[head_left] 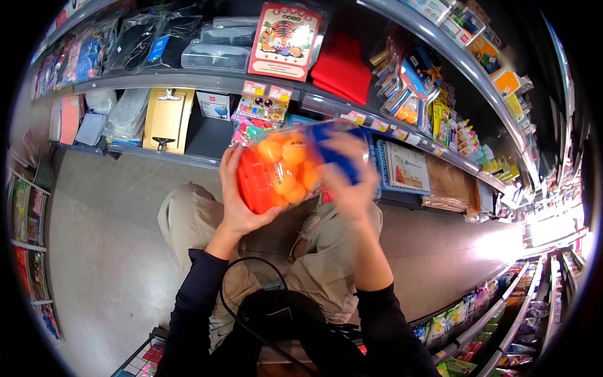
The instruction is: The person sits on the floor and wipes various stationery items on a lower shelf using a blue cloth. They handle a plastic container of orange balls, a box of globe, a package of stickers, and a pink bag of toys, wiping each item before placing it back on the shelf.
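Note:
A clear plastic jar of orange table tennis balls [290,160] lies tilted on its side in front of me, above my knees. Its red lid [249,182] points left, and my left hand [233,198] is closed around that end. My right hand [348,179] is at the jar's other end, over a blue part [330,151]; motion smears its fingers, so their grip is unclear. Whether the blue part belongs to the jar or is a separate thing, I cannot tell.
A shelf [207,80] ahead holds a red tiger-print pack [286,41], folded red cloth [340,66] and grey plastic boxes [217,56]. Lower down stands a gold clipboard [168,119], with a blue basket [402,166] to the right. A black cable [242,259] loops near my lap.

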Available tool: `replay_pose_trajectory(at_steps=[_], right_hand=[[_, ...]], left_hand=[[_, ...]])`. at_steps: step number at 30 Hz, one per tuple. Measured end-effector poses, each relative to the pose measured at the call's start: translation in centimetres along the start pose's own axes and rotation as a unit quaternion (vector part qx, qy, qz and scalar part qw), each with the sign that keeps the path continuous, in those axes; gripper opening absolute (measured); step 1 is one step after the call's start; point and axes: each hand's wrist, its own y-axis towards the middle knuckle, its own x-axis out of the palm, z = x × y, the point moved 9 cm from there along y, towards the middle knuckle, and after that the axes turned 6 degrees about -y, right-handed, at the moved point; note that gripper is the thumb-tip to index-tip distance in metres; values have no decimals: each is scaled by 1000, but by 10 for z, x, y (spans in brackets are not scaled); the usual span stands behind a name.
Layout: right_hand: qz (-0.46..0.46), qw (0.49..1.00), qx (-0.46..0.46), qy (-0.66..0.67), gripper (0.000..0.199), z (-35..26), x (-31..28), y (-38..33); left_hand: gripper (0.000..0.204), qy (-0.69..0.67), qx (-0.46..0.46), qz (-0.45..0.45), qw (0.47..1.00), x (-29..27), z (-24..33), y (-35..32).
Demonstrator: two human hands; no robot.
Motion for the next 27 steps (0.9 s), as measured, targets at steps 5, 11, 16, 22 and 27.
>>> replay_pose_trajectory(at_steps=[5, 11, 16, 22, 27], right_hand=[[-116, 975, -140, -131, 37, -45, 60, 7], [-72, 986, -18, -146, 30, 31, 21, 51], [25, 992, -13, -125, 36, 32, -14, 30], [-15, 957, -160, -243, 50, -8, 38, -19], [-96, 963, -223, -114, 48, -48, 104, -70]], left_hand=[[114, -171, -84, 61, 980, -5, -18, -7], [99, -328, -202, 121, 915, -11, -30, -4], [70, -409, -330, 161, 836, 1, -60, -26], [53, -540, -473, 153, 680, 31, -70, -43], [49, -645, -468, 112, 594, 46, -87, -49]])
